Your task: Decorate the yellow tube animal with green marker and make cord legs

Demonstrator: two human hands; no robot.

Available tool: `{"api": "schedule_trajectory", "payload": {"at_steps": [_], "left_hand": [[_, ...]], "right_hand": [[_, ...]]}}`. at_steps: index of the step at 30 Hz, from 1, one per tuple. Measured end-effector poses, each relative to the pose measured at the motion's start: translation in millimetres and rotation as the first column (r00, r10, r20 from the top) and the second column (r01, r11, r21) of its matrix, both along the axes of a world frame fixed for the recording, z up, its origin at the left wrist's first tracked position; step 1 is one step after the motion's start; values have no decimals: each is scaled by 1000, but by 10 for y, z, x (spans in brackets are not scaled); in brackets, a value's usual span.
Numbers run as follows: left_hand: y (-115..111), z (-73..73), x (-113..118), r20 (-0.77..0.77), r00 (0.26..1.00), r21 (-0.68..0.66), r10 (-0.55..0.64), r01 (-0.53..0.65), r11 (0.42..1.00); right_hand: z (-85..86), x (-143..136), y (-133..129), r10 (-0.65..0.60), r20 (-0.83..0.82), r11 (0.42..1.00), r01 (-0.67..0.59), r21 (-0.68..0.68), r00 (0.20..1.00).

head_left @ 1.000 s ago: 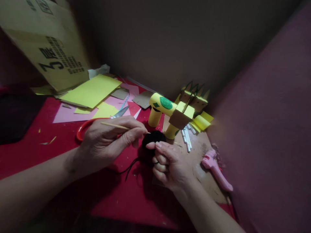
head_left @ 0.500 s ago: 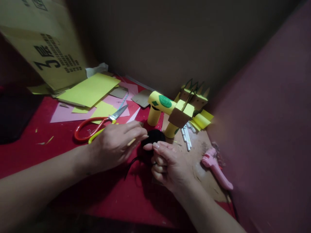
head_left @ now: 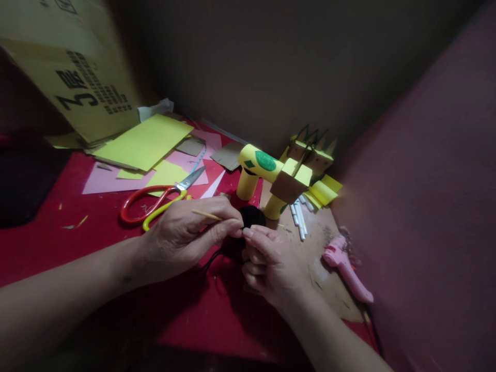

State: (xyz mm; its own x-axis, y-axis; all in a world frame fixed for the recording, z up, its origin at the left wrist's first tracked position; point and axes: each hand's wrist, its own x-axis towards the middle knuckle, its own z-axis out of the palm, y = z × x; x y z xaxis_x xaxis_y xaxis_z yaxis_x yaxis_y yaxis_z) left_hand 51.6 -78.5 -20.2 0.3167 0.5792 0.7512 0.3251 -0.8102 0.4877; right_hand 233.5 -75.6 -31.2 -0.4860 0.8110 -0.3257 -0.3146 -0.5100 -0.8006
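Note:
My left hand is closed, with a thin wooden stick held along its fingers. Its thumb and fingertips meet the fingertips of my right hand, which is closed in a pinch. What the right fingers pinch is too small and dark to make out. Just behind the fingertips lies a round black thing, partly covered by the hands. A black cord curls out beneath my left hand. Beyond stands a yellow paper-tube figure with green patches and a brown box-shaped part.
Scissors with red and yellow handles lie beside my left hand. Yellow paper and pink sheets are behind them. On a cardboard sheet at right are white sticks and a pink glue gun. A large printed bag stands back left.
My left hand has moved right and its fingertips now meet the right hand's. The wooden stick has swung to point up and left. My right hand has stayed almost still.

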Motion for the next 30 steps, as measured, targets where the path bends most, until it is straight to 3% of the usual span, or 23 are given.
{"api": "schedule_trajectory", "payload": {"at_steps": [7,12,15,17,19,23,30], "left_hand": [[55,-97,-35,-101,992,172,71,-53,984],[122,-113,-108,-172,935,445,311,-208,871],[74,-15,-114,-65,962,290,265,-236,928],[16,55,-96,45,984,110,172,-176,978],[-33,94,-69,91,993,18,72,-74,997],[-51,69,-20,23,999,40,-30,29,999],[5,-35,1,-59,998,94,-5,11,995]], "right_hand": [[3,6,11,3,8,1000,-3,-5,1000],[14,10,6,8,11,1000,-8,-6,1000],[11,8,4,12,3,1000,-12,-7,1000],[13,7,4,18,5,1000,-18,-10,1000],[19,6,5,21,14,1000,-21,-13,1000],[30,4,1,22,29,1000,-21,-14,999],[22,-4,-14,21,41,1000,-21,2,999]]}}
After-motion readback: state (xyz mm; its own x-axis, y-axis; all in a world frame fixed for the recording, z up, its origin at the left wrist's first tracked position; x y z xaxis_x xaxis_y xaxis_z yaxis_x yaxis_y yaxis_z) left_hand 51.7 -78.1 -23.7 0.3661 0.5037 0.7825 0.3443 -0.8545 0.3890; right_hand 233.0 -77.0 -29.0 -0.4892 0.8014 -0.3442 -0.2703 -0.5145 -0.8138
